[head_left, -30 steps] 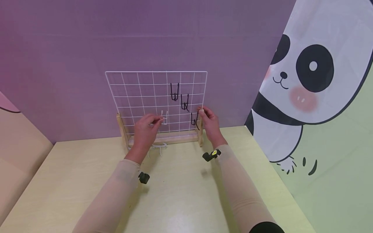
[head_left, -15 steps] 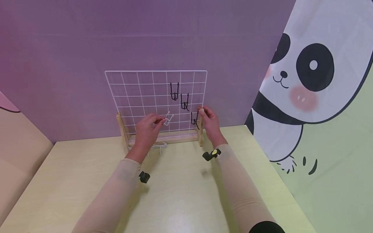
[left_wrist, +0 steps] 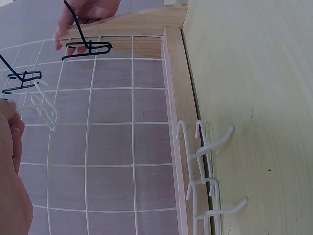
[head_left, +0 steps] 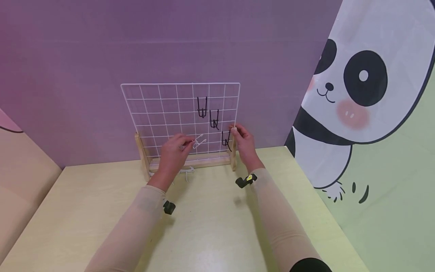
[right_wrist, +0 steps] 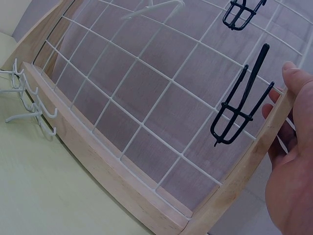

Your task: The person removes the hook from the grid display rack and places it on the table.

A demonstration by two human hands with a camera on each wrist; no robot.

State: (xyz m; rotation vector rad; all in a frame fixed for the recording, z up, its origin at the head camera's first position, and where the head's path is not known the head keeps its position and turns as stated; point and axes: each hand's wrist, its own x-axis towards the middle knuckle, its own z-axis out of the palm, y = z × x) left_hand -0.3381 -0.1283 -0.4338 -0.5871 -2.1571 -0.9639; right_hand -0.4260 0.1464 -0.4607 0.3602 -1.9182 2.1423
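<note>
A white wire grid panel [head_left: 180, 83] stands in a wooden base [head_left: 207, 162] on the table. My left hand [head_left: 171, 155] pinches a white wire hook [head_left: 200, 142] by its stem, in front of the grid's lower middle. That hook is tilted; whether it touches the wires I cannot tell. My right hand [head_left: 246, 147] holds the rack's right edge, thumb in front and fingers behind, as the right wrist view shows. Black double-prong hooks hang on the grid: an upper one [head_left: 202, 109], a middle one [head_left: 214, 121] and a lower one [right_wrist: 237, 115] near my right hand.
Several white hooks [left_wrist: 195, 181] lie on the table against the front of the base, partly behind my left wrist in the head view. The pale wooden table [head_left: 204, 226] meets a purple wall [head_left: 85, 75] behind the rack. A panda picture [head_left: 363, 124] covers the right wall.
My left hand has moved slightly right, and the white hook has turned from upright to leaning right. My right hand stays on the rack's edge.
</note>
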